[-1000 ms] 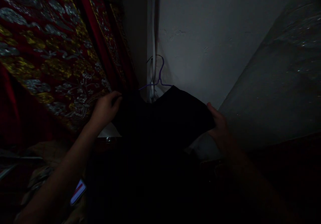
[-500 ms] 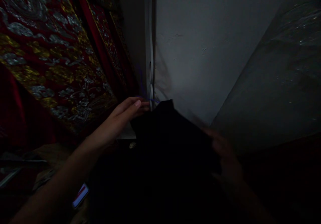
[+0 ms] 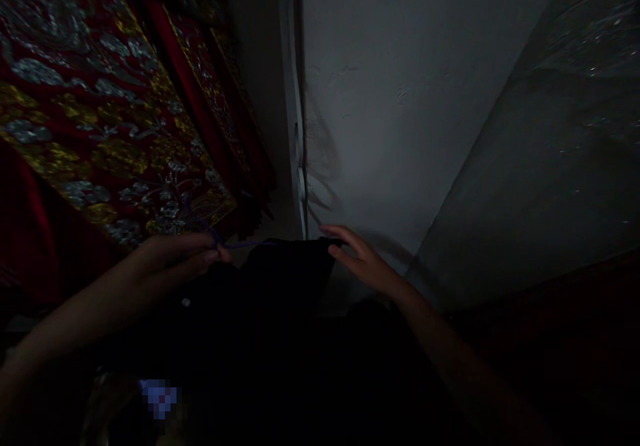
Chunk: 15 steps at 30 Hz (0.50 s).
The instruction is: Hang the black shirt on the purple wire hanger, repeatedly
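Black cloth (image 3: 290,279), very dark, stretches between my hands, its upper edge lit from behind by the wall. My left hand (image 3: 185,256) is closed in a pinch on a thin purple string (image 3: 245,243) at the left. From those fingers the string runs right to the cloth's top edge, and a loose bit rises above the hand. My right hand (image 3: 365,259) has thumb and forefinger on either side of the cloth's upper right corner and appears to grip it. Darkness hides most of the cloth's lower part.
A red fabric (image 3: 125,113) with gold and silver sequin embroidery hangs at the left. Ahead is a pale wall (image 3: 380,119) with a cable (image 3: 299,99) running down it. Clear plastic sheeting (image 3: 565,153) covers the right side. A small bright patch, blurred, glows at lower left.
My left hand has moved left and down, drawing the purple string out. My right hand has shifted from the cloth's right side to its upper corner. The cloth's top edge sits lower.
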Motion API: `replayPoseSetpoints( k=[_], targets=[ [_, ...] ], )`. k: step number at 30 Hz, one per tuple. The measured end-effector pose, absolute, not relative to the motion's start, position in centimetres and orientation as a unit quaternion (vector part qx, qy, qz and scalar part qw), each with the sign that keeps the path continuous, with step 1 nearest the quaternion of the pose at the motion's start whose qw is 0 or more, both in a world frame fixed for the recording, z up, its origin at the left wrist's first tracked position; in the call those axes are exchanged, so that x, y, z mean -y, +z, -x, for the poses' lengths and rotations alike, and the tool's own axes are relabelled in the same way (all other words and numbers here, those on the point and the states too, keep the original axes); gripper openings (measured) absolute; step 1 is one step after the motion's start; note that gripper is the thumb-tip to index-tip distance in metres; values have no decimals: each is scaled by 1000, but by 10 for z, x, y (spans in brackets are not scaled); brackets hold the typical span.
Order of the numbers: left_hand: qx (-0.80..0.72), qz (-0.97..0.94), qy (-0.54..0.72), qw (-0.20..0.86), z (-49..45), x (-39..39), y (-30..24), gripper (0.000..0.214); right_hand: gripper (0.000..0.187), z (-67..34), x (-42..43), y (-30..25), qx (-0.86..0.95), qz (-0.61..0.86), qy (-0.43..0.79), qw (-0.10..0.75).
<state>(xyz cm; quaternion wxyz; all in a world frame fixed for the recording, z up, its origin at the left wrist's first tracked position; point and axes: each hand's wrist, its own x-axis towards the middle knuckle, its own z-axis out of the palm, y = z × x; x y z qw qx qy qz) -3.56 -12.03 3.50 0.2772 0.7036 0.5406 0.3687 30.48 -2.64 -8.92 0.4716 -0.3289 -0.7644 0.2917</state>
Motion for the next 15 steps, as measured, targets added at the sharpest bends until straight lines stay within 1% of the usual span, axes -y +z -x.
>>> replayPoseSetpoints(
  k=[1,2,3,5,7,9,10,11,12,15],
  targets=[
    [-538,-727,350,245,33,115,37,27,40,-303,22,-90,761,326,331,452],
    [-534,-746,340,205,30,108,37,27,45,-301,19,-89,747,328,365,448],
    [-528,-754,357,157,27,101,37,27,50,-299,16,-87,724,333,389,463],
    [-513,-736,439,47,20,86,33,26,52,-298,8,-75,656,343,408,534],
    [-490,-703,511,-66,13,76,26,26,49,-299,-5,-55,594,342,410,602],
    [-462,-671,555,-165,4,72,16,21,46,-303,-21,-31,554,335,403,647],
    [-449,-667,561,-196,-1,71,9,18,46,-307,-29,-21,541,331,399,662],
    [-435,-677,556,-207,-7,71,1,18,45,-311,-36,-12,534,327,397,671],
    [-424,-701,538,-197,-12,72,-8,20,45,-315,-40,-5,528,323,395,679],
    [-419,-790,437,-96,-30,70,-39,35,43,-331,-40,-3,508,318,389,700]
  ],
)
